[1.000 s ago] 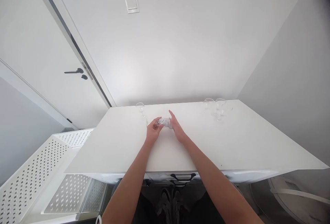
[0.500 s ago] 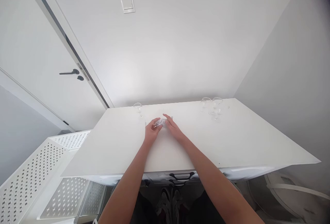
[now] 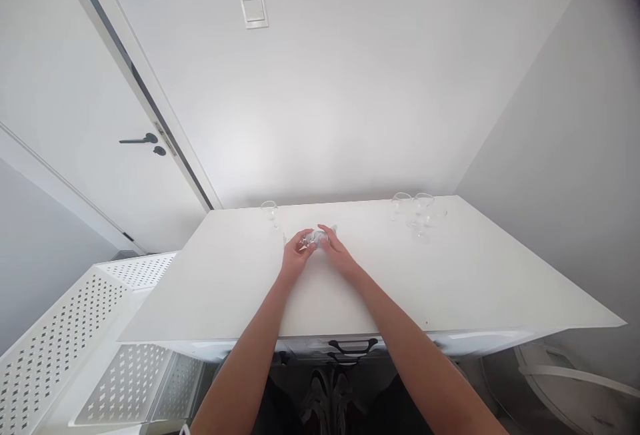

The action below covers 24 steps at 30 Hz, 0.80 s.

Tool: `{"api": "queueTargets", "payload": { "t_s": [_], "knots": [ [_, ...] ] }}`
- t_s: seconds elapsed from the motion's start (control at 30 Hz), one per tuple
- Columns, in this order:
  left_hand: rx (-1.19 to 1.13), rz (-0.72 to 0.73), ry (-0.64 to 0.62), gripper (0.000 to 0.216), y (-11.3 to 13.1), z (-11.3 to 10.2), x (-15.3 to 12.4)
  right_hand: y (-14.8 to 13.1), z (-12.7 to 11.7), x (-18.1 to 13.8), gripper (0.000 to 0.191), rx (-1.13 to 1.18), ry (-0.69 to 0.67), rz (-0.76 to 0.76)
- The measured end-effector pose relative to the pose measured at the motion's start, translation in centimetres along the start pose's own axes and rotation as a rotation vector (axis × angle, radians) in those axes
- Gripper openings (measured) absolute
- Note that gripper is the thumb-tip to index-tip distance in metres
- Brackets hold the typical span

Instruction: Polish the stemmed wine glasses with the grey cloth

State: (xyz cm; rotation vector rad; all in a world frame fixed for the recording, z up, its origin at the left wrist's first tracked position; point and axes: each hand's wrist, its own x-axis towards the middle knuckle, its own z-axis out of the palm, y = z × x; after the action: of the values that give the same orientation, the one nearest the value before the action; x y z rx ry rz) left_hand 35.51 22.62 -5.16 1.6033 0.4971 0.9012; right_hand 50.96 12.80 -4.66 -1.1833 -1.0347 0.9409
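Over the middle of the white cabinet top, both my hands are closed around a clear wine glass tilted on its side. My left hand grips its left part, with a thin glass edge showing beyond the knuckles. Curled from the other side, my right hand presses a crumpled pale grey cloth against the glass. Fingers hide much of both, so I cannot tell how far the cloth reaches inside.
One stemmed glass stands at the back left. Several more clear glasses are grouped at the back right, close together. A wall rises behind the cabinet. Dark drawer handles stick out at the front, and a perforated white bin is at the left.
My right fingers have curled in more closely around the cloth and glass. The whole view has shifted slightly; the standing glasses keep their places.
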Motion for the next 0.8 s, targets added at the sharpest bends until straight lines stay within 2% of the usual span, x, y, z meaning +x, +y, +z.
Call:
{"api": "queueTargets", "payload": {
  "t_s": [0.07,0.17,0.3,0.4,0.53,0.6,0.8],
  "knots": [
    [0.031,0.012,-0.018,0.050,0.14,0.09,-0.07,-0.19,0.10,-0.13,0.056,-0.067,-0.020,0.023],
    [0.061,-0.012,0.007,0.048,0.10,-0.02,0.01,-0.29,-0.06,0.05,0.047,0.003,-0.058,0.014],
    [0.026,-0.038,0.025,0.050,-0.27,-0.21,0.26,-0.08,-0.26,0.44,0.041,0.086,0.023,-0.074],
    [-0.017,-0.059,0.043,0.053,-0.38,-0.12,0.21,0.05,-0.05,0.26,0.044,0.144,0.082,-0.080],
    [0.001,-0.006,-0.045,0.052,0.03,0.10,-0.11,0.01,0.35,-0.17,0.045,-0.028,0.031,-0.052],
    [0.035,0.014,-0.049,0.049,0.21,0.12,-0.21,-0.13,0.32,-0.19,0.043,-0.066,0.003,-0.030],
    [0.043,0.018,0.014,0.049,-0.23,-0.21,-0.06,-0.88,-0.34,0.16,0.045,0.228,-0.027,-0.023]
  ]
}}
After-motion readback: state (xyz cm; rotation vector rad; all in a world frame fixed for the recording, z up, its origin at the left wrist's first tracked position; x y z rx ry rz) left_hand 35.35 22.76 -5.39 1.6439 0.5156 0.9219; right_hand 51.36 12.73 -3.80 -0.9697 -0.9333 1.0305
